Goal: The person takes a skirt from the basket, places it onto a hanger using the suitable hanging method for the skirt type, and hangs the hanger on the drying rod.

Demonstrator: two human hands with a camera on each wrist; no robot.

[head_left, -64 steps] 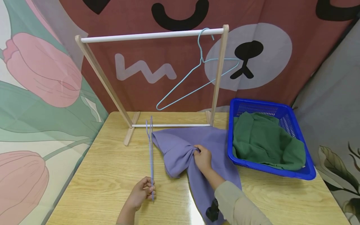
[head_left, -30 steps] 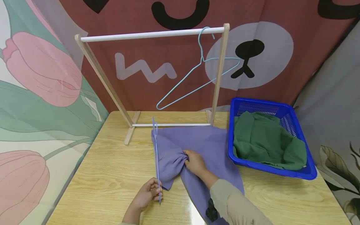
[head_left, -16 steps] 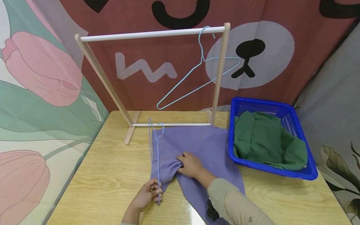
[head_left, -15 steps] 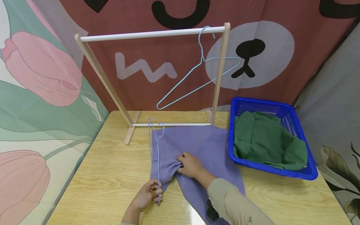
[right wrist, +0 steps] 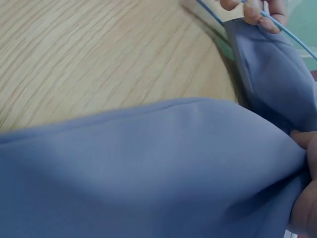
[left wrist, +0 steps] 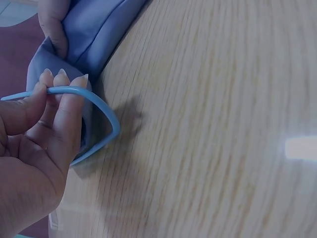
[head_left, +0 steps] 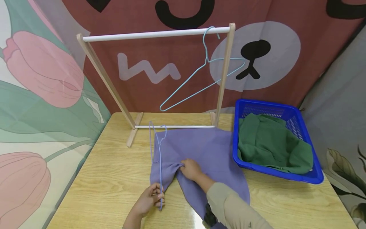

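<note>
A thin lilac clothes hanger [head_left: 160, 165] stands on end over the left end of a purple garment [head_left: 211, 146]. My left hand [head_left: 146, 200] pinches the hanger near its lower corner; in the left wrist view the corner [left wrist: 111, 116] loops out past the fingertips. The garment lies spread on the table, its cut unclear. My right hand [head_left: 190, 169] grips a gathered fold of it, just right of the hanger. In the right wrist view, a narrow part of the cloth [right wrist: 277, 69] runs up to the left hand's fingers. Part of the hanger's far side is hidden.
A wooden rack [head_left: 225, 73] with white bars stands at the back, a light-blue hanger [head_left: 206, 52] hooked near its right end. At the right, a blue basket [head_left: 235, 136] holds green cloth [head_left: 273, 143]. Wooden tabletop [head_left: 108, 178] extends to the left.
The hanger, first left of the garment, has moved right over its left end and turned slightly. My right hand has drawn the gathered cloth left and toward me, still gripping it.
</note>
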